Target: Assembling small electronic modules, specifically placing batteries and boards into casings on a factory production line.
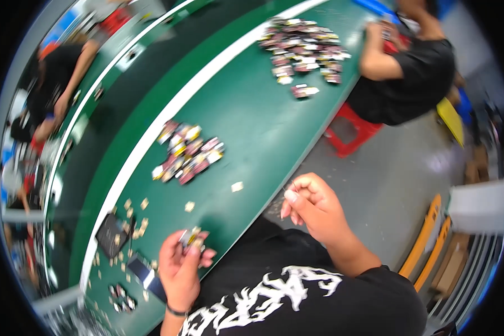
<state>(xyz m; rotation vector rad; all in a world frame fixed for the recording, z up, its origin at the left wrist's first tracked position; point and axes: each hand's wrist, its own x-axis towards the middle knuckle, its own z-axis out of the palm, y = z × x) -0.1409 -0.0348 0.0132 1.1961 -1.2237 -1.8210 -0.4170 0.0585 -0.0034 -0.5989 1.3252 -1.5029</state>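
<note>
My left hand (180,271) is above the green table near its front edge, closed round a small blurred piece (191,239) with pale and shiny parts. Its exact kind is not clear. Past the table's edge, my right hand (315,210) is raised with thumb and forefinger pinched together. A thin dark trace shows at its fingertips, too small to name. Beyond my left hand lies a heap of small maroon, white and yellow pieces (187,152). Small cream-coloured squares (189,206) are scattered about the tabletop.
A black tray (113,235) and a phone-like dark slab (147,277) lie left of my left hand. A larger heap of similar pieces (305,47) is at the far end. A co-worker (409,73) sits there by a red stool (350,131); another person (61,84) works across the line.
</note>
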